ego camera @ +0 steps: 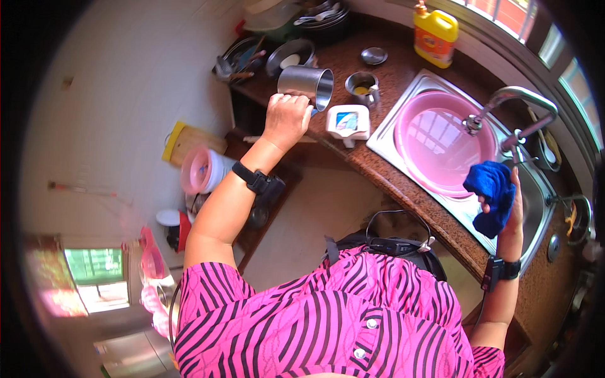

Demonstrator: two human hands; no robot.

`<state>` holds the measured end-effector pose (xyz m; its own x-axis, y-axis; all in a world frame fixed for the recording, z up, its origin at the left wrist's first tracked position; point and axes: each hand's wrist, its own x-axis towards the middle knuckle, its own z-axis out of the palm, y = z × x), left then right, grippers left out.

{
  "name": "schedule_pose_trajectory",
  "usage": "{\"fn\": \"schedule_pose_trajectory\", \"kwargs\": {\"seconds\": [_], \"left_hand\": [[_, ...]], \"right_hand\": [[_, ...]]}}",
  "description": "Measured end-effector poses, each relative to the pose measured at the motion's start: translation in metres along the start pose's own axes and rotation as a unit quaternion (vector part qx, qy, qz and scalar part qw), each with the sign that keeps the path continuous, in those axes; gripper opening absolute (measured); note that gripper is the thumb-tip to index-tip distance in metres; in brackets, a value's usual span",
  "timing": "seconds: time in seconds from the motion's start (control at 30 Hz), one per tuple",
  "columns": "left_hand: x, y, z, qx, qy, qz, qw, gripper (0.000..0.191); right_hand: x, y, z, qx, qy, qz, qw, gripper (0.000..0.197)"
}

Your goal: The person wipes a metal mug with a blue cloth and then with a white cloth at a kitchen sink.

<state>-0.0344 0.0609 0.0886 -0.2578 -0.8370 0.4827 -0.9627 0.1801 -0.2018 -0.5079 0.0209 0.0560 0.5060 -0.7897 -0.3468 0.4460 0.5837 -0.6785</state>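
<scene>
My left hand [286, 118] grips a stainless steel mug [302, 80] in the air near the counter's left part. The mug lies tilted on its side, with its mouth facing right; my fingers hide the part they hold. In my right hand [516, 208] is a bunched dark blue cloth [491, 196], above the right side of the sink. Under and left of the cloth, a pink plastic basin [401, 137] holds water and rests across the steel sink [385, 141]. A curved metal faucet [539, 97] reaches over the basin.
On the brown granite counter [401, 175] stand a white plastic container [349, 120], a steel cup with something yellow inside [358, 81], a round steel lid [374, 55] and a yellow detergent jug [437, 38]. Pans [288, 52] and utensils crowd the far left corner.
</scene>
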Motion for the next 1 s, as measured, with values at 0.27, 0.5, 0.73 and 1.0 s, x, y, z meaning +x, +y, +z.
{"fn": "schedule_pose_trajectory", "kwargs": {"seconds": [0.27, 0.5, 0.73, 1.0], "left_hand": [[0.055, -0.002, 0.073, 0.067, -0.006, 0.091, 0.994, 0.008], [0.064, 0.003, 0.108, 0.133, -0.038, 0.118, 0.983, 0.005], [0.064, 0.011, 0.132, 0.142, -0.075, 0.114, 0.980, 0.008], [0.059, 0.022, 0.139, 0.165, -0.159, 0.121, 0.966, 0.015]], "right_hand": [[-0.082, 0.014, -0.058, 0.058, 0.030, -0.071, 0.995, 0.063], [-0.113, 0.031, -0.052, 0.086, 0.218, -0.126, 0.964, 0.056], [-0.111, 0.037, -0.047, 0.119, 0.200, -0.127, 0.964, 0.056], [-0.111, 0.040, -0.046, 0.115, 0.195, -0.113, 0.967, 0.058]]}}
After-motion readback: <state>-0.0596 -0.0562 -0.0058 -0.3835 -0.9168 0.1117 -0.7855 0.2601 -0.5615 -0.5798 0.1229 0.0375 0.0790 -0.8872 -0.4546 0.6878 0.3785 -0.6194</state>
